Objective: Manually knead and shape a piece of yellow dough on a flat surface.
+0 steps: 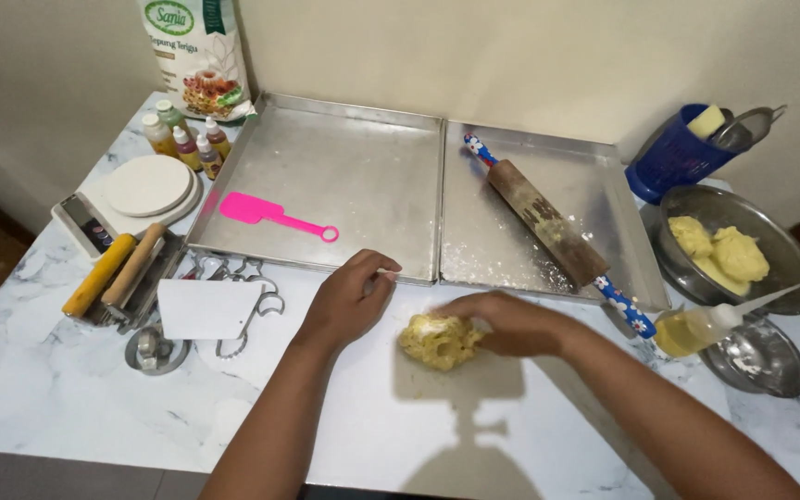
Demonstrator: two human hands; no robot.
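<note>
A lump of yellow dough (pixel 436 341) dusted with white flour lies on the marble counter (pixel 67 389) near the front. My right hand (pixel 511 322) rests on its right side, fingers curled over it. My left hand (pixel 349 301) hovers just left of the dough with fingers loosely curled, holding nothing that I can see. Behind the hands lie two metal baking trays: the left tray (pixel 363 157) holds a pink spatula (pixel 275 215), the right tray (pixel 594 185) a wooden rolling pin (pixel 548 227) with blue flowered handles.
A metal bowl (pixel 789 255) with more dough lumps, a squeeze bottle of oil (pixel 706 326), a small metal dish (pixel 761 356) and a blue container (pixel 673 157) stand at right. At left: cutters (pixel 252 287), a white scraper (pixel 206 308), food-colour bottles (pixel 187 139), a flour bag (pixel 201 56).
</note>
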